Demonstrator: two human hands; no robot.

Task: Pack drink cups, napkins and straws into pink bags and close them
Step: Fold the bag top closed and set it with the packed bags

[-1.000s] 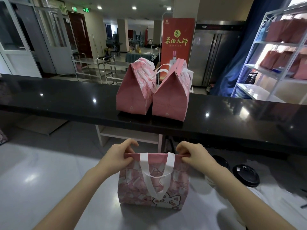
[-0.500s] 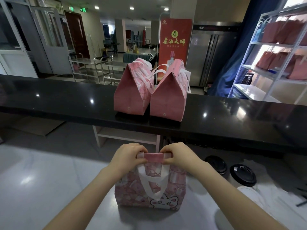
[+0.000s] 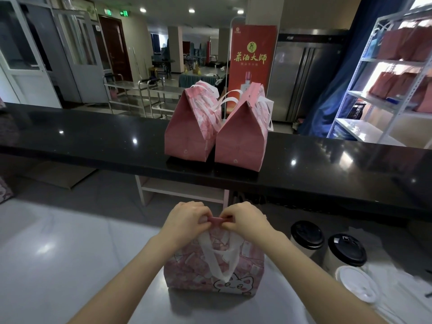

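On the grey worktop (image 3: pixel 70 253), both hands, left (image 3: pixel 187 218) and right (image 3: pixel 245 220), pinch the pink bag (image 3: pixel 215 270) top together, cups (image 3: pixel 307 237) just right

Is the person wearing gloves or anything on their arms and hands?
No. The left hand and right hand are bare: no gloves, no rings that I can see. The left forearm and right forearm are bare too, with no sleeves, watch or bracelet showing.

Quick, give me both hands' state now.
Left hand: pinching the bag's top edge.
Right hand: pinching the same top edge.
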